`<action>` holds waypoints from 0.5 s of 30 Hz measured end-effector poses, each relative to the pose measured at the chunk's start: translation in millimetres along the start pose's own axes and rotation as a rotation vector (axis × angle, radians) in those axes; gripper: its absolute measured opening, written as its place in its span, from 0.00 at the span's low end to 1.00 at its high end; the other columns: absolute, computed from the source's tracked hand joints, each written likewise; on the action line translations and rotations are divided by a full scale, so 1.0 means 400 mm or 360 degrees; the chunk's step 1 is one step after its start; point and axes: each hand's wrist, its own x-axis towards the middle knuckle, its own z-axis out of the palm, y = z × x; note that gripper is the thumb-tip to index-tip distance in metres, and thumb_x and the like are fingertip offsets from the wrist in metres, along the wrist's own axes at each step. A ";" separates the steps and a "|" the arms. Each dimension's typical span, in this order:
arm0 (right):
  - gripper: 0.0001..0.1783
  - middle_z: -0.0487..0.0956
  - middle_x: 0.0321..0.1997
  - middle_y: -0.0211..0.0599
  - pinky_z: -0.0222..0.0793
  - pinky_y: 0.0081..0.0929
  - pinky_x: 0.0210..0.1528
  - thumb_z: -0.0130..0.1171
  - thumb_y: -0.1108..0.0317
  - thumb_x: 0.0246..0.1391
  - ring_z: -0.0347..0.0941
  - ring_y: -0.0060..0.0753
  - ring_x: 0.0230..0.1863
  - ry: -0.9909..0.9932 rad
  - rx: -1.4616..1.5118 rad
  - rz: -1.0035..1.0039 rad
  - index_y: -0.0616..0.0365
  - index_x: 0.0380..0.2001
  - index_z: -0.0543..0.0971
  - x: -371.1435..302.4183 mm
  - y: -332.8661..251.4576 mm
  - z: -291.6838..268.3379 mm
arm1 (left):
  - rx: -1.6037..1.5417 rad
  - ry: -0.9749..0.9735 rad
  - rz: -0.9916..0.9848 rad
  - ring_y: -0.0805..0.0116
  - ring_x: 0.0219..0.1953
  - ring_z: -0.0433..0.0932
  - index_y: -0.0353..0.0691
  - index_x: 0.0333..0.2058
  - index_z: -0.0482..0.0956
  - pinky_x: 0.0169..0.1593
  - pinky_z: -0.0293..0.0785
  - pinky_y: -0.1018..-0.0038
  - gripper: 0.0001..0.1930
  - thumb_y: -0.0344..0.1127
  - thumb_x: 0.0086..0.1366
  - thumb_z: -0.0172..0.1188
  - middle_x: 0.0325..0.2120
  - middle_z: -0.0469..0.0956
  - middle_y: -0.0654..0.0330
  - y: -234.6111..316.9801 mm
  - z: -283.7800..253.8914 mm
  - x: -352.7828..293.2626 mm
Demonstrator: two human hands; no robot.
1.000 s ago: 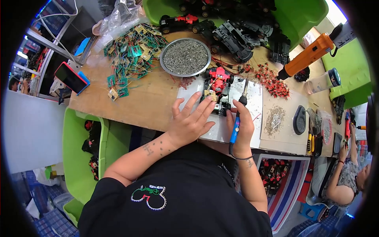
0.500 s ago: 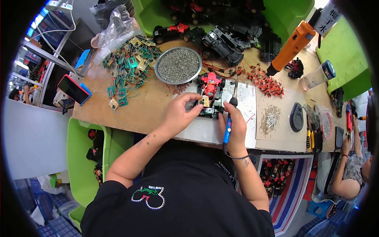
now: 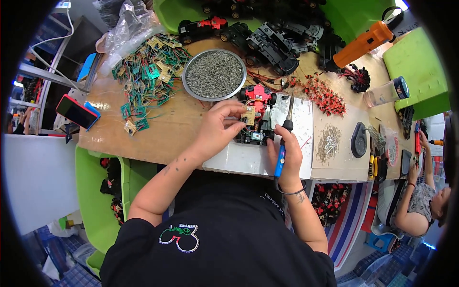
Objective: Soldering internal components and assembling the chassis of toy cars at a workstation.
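Observation:
A red and black toy car chassis (image 3: 259, 98) lies on a white board (image 3: 234, 158) in front of me. My left hand (image 3: 221, 125) pinches a small tan circuit board (image 3: 247, 116) between thumb and fingers, over the left side of the chassis. My right hand (image 3: 287, 154) is wrapped round the blue handle of a soldering iron (image 3: 281, 155), whose metal tip points away from me, right of the chassis. Some right fingertips are close to the chassis's near right wheel; whether they touch it I cannot tell.
A metal bowl of small screws (image 3: 214, 75) stands beyond my left hand, beside piled circuit boards (image 3: 155, 71). Red-black parts (image 3: 326, 99), an orange power screwdriver (image 3: 364, 44) and a clear jar (image 3: 382, 97) lie right. Car bodies (image 3: 272, 48) fill the back; another person (image 3: 420, 205) sits far right.
The view has shifted slightly. The circuit board in my left hand now stands more upright beside the chassis. My right hand still grips the soldering iron, its tip still pointing away.

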 end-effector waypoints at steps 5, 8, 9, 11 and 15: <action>0.26 0.78 0.40 0.44 0.70 0.32 0.33 0.65 0.82 0.46 0.71 0.39 0.29 -0.0024 -0.0022 0.0011 0.59 0.52 0.74 0.002 -0.002 -0.003 | 0.0274 0.0000 -0.0160 0.62 0.50 0.75 0.34 0.49 0.75 0.52 0.77 0.69 0.21 0.23 0.55 0.65 0.51 0.71 0.54 0.043 -0.004 -0.015; 0.26 0.79 0.42 0.45 0.71 0.31 0.35 0.65 0.82 0.46 0.73 0.40 0.31 -0.0067 -0.0002 0.0115 0.59 0.51 0.74 -0.003 -0.005 -0.007 | 0.1055 0.0048 0.0601 0.51 0.59 0.67 0.42 0.49 0.77 0.59 0.63 0.55 0.22 0.33 0.52 0.67 0.53 0.72 0.55 0.069 0.003 -0.017; 0.26 0.79 0.43 0.46 0.72 0.31 0.36 0.65 0.82 0.46 0.73 0.40 0.32 -0.0091 0.0013 0.0179 0.59 0.51 0.74 -0.004 -0.005 -0.009 | 0.1056 0.0043 0.0588 0.51 0.59 0.67 0.42 0.49 0.77 0.59 0.63 0.55 0.22 0.33 0.52 0.67 0.53 0.72 0.55 0.073 0.002 -0.012; 0.26 0.79 0.44 0.46 0.72 0.31 0.37 0.65 0.82 0.46 0.74 0.41 0.34 -0.0086 0.0028 0.0168 0.60 0.51 0.74 -0.006 0.005 -0.005 | 0.1513 -0.0329 0.0968 0.56 0.62 0.65 0.43 0.46 0.79 0.60 0.61 0.55 0.21 0.38 0.53 0.68 0.56 0.71 0.61 0.085 0.004 0.005; 0.28 0.79 0.46 0.47 0.73 0.33 0.40 0.66 0.83 0.45 0.75 0.44 0.37 -0.0102 0.0088 0.0185 0.60 0.52 0.74 -0.007 0.008 -0.010 | 0.1802 -0.0340 0.0907 0.55 0.65 0.62 0.46 0.45 0.81 0.61 0.58 0.54 0.21 0.45 0.52 0.69 0.58 0.72 0.62 0.054 0.001 0.010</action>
